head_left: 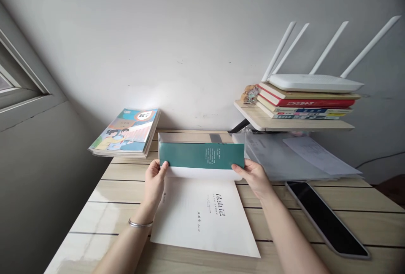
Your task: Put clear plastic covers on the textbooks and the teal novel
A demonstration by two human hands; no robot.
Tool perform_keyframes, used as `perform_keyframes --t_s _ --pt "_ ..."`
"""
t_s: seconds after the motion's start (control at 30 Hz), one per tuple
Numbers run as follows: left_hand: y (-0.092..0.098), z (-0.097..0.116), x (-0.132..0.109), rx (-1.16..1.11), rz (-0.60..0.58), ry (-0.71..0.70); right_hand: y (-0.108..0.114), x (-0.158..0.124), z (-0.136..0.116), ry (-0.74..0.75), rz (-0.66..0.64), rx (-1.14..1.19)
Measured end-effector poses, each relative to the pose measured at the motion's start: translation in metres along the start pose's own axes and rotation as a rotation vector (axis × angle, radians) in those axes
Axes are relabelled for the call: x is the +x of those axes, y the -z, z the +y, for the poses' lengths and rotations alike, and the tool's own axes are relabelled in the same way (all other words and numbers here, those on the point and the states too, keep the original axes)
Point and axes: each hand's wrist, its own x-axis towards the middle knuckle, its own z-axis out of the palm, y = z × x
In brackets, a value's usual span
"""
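Observation:
An open book lies sideways on the table, its white title page flat and printed with dark characters. Its cover is lifted along the far side, showing a dark green flap with small pale writing. Around and above the flap is a clear plastic book cover. My left hand pinches the flap's left end, thumb on top, and wears a silver bracelet at the wrist. At the other end, my right hand grips the flap between thumb and fingers. The fingers beneath are partly hidden.
Left is a stack of textbooks. A phone lies right of my right forearm. Behind it are clear plastic sheets and a paper. A small raised shelf carries books and a white router.

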Motion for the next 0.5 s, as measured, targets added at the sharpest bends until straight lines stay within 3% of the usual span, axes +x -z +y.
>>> perform_keyframes --t_s 0.4,0.5 --pt "-0.002 -0.002 0.001 0.132 0.073 0.003 0.005 0.008 0.033 0.165 0.169 -0.216" --pt "0.0 0.0 0.001 0.142 -0.006 -0.01 0.006 0.009 0.035 0.143 0.131 -0.202"
